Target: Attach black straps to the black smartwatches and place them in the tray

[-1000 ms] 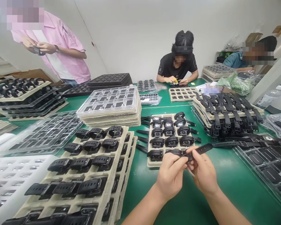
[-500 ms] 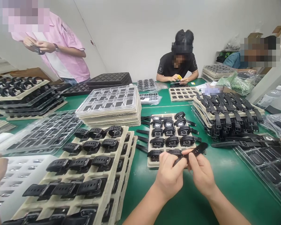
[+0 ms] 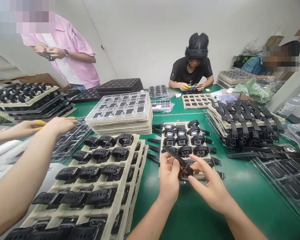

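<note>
Fingers of both the left hand (image 3: 169, 175) and right hand (image 3: 210, 186) pinch a black watch strap (image 3: 178, 158), slanting up-left.

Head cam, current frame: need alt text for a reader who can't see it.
The left hand and right hand hold a black rubber-strapped smartwatch over a beige pulp tray of black watches on a green table. A co-worker's arm reaches in over stacked beige trays of strapped watches; three other people work nearby.
</note>
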